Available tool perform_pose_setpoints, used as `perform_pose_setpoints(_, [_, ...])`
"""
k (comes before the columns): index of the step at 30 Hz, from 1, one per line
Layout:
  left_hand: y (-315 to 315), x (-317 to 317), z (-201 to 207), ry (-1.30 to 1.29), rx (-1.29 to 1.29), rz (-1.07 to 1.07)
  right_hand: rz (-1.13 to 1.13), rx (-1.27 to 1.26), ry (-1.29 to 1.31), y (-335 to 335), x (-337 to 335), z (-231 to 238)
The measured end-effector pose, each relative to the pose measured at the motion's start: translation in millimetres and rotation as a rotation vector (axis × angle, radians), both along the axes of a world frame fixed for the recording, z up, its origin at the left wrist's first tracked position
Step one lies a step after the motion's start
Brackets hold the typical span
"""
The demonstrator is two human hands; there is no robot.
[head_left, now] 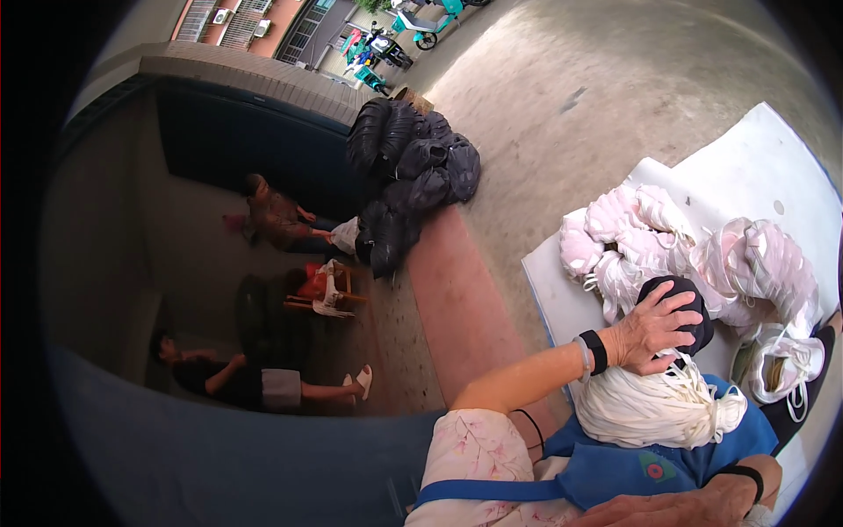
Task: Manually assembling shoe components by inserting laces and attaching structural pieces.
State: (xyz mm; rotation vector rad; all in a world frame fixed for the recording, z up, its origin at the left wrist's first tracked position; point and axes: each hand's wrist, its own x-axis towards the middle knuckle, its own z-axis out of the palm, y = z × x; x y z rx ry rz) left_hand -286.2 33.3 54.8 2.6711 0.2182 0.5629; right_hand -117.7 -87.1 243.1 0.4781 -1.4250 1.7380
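My left hand [654,329] has its fingers spread over a rounded black shape [691,309] that looks like my dark-clothed knee. Just below that hand, a thick bundle of white shoelaces [654,408] lies on the blue apron [606,470] across my lap, gathered at its right end. My right hand [766,477] is at the lower right beyond a black wristband, close to the apron's edge; its fingers are hidden. A white shoe [781,364] with loose laces stands right of the bundle.
Several pale pink and white shoes [632,233] are heaped on a white sheet [746,167]. Black bags [426,162] are piled by the doorway. Inside it are two people, one seated [277,215], the other [237,378] in dark clothes, near a wooden stool [338,294]. Scooters [386,48] stand farther off.
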Motion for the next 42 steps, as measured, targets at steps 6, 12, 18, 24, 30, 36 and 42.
perform_pose_setpoints(6, [1.1,-0.2,-0.8,0.008,0.005,-0.003,0.053,0.049,0.032,2.5,-15.5,0.0])
perform_pose_setpoints(12, [2.2,0.0,-2.7,0.012,0.015,0.002,0.54,-0.584,0.166,-14.1,-30.0,17.2])
perform_pose_setpoints(18, [2.3,2.4,-3.9,-0.001,0.014,-0.004,0.954,-0.704,0.167,18.2,-16.5,33.3])
perform_pose_setpoints(24, [2.1,-0.6,-3.1,0.003,0.036,0.01,0.472,-0.549,0.113,-12.7,-19.3,6.7])
perform_pose_setpoints(30, [1.5,1.5,-3.3,-0.02,0.018,0.001,0.37,-0.381,0.242,-14.0,-23.4,-3.4])
perform_pose_setpoints(36, [2.0,-0.3,-5.1,-0.016,-0.001,0.005,0.371,-0.487,0.275,-18.5,-19.7,-9.2])
perform_pose_setpoints(42, [3.7,-1.3,-4.0,-0.008,-0.009,-0.005,0.368,-0.582,0.306,-8.7,-17.9,0.6])
